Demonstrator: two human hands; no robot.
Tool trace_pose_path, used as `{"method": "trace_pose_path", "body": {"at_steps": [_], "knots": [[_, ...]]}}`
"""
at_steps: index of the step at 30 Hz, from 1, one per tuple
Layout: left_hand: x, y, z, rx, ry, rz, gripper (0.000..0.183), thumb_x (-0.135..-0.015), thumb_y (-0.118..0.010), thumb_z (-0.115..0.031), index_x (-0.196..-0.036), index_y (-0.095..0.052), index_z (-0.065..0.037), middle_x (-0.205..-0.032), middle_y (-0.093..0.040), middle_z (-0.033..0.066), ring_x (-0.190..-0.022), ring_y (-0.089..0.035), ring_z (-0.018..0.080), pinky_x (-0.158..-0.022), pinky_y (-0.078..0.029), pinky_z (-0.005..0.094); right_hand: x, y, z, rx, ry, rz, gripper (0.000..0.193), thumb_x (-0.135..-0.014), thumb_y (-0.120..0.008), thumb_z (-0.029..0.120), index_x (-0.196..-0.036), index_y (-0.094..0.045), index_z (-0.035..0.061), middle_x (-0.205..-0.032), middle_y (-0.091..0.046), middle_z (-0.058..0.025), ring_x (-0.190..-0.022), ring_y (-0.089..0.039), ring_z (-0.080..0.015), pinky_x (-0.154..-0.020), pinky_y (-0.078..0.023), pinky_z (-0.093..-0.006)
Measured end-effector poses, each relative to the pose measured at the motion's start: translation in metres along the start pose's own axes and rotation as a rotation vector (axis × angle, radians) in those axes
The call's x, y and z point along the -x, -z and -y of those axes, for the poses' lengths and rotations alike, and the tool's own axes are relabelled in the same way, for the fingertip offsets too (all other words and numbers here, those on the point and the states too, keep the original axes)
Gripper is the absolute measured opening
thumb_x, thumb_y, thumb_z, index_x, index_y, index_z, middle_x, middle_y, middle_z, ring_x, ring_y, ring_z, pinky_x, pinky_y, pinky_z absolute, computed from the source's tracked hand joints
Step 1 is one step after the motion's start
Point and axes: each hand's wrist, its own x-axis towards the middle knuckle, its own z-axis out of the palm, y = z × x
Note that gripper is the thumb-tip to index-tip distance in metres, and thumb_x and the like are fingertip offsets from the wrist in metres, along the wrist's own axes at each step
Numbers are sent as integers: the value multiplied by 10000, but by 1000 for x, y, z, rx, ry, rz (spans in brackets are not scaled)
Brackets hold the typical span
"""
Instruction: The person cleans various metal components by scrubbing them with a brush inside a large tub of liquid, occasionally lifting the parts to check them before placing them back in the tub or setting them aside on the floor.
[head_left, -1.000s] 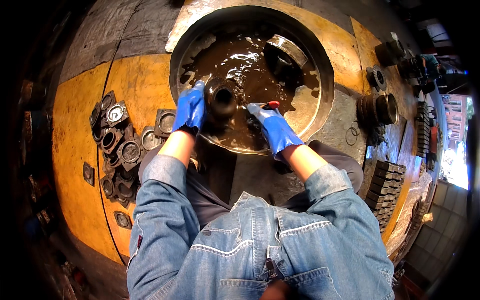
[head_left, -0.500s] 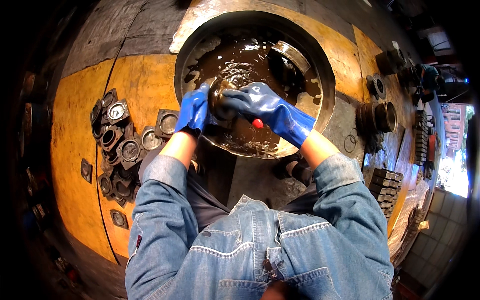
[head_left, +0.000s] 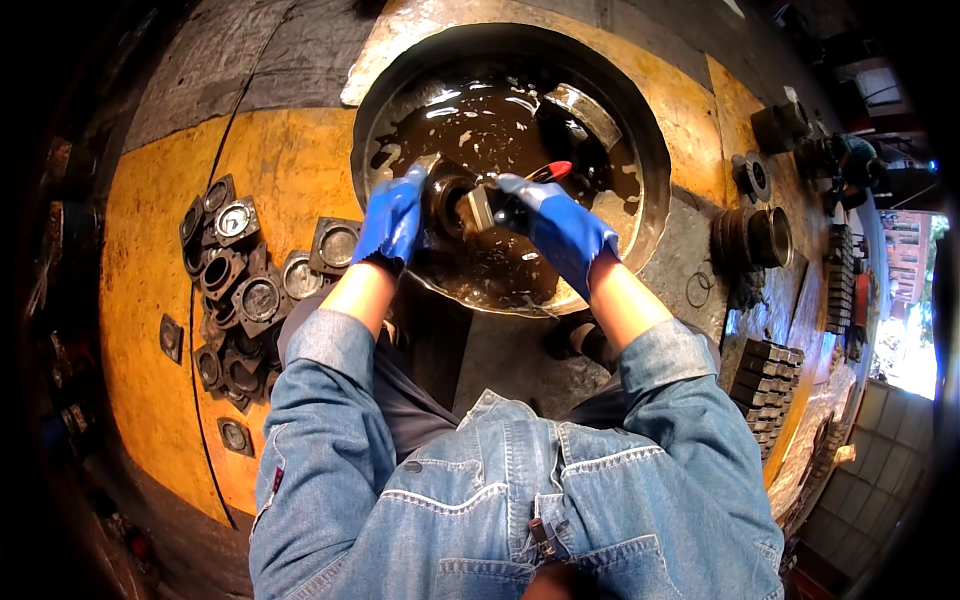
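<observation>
A yellow-painted floor (head_left: 150,290) fills the left and middle of the frame, and set into it at upper centre is a big round metal wash basin (head_left: 655,175) holding dark brown, oily liquid (head_left: 480,130). A curved metal ring (head_left: 585,110) lies half sunk in the basin's upper right part.

At the left edge of the floor sits a heap of square-flanged bearing housings (head_left: 235,290); a grooved pulley-like part (head_left: 755,238) and a stack of dark blocks (head_left: 765,385) lie at the right.

At the basin's middle, a round, dark bearing-like part (head_left: 448,198) is held just above the liquid. The left hand (head_left: 392,220), in a blue glove, is curled round the part's left rim, fingers closed on it. The right hand (head_left: 555,225), also blue-gloved, is closed on a red-handled brush (head_left: 520,185), whose long axis runs from upper right down to lower left, its pale head pressed against the part's open face. So the part lies directly left of the right hand's fingers and touches the left hand, which is the nearer one. Both denim sleeves (head_left: 330,420) come in from the lower edge.
</observation>
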Motion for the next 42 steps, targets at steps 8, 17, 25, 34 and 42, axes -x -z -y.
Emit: {"method": "trace_pose_path", "body": {"at_steps": [8, 17, 25, 34, 42], "knots": [[1, 0, -3, -64, -49, -27, 583, -1072, -609, -443, -1016, -740, 122, -909, -751, 164, -927, -681, 224, -879, -524, 376, 1, -26, 3, 323, -108, -56, 312, -1059, -656, 270, -1146, -757, -11, -996, -775, -103, -900, -716, -190, -858, -582, -331], [-27, -27, -19, -131, 85, 202, 470, -1004, -623, -356, -1096, -738, 91, -1146, -744, 174, -1067, -685, 234, -971, -517, 355, 9, 24, -41, 1357, 698, -396, 251, -940, -741, 365, -1136, -812, 224, -1062, -808, -78, -974, -767, -321, -894, -612, -423], [-67, -55, 12, -70, 0, 436, 447, -950, -655, -297, -1231, -658, 50, -1112, -742, 130, -1062, -682, 234, -951, -522, 325, 36, 34, -33, -47, -195, -561, 460, -1053, -703, 356, -1413, -608, 86, -1147, -710, -39, -925, -689, -158, -880, -575, -310], [-40, -141, -22, -704, 137, 166, 630, -847, -831, -377, -1288, -671, 45, -1116, -784, 215, -1007, -772, 314, -885, -611, 395, 11, 55, -85, -606, -41, -533, 194, -1057, -690, 282, -1165, -710, 122, -927, -682, -6, -789, -593, -119, -750, -513, -292], [0, -148, -36, -863, -160, 243, 934, -742, -928, -348, -1521, -532, -17, -1436, -662, 246, -1336, -655, 333, -1137, -517, 394, 58, 74, -16, 111, -46, -604, 419, -1002, -713, 337, -1340, -661, 96, -929, -696, -38, -812, -646, -129, -742, -522, -275]]}}
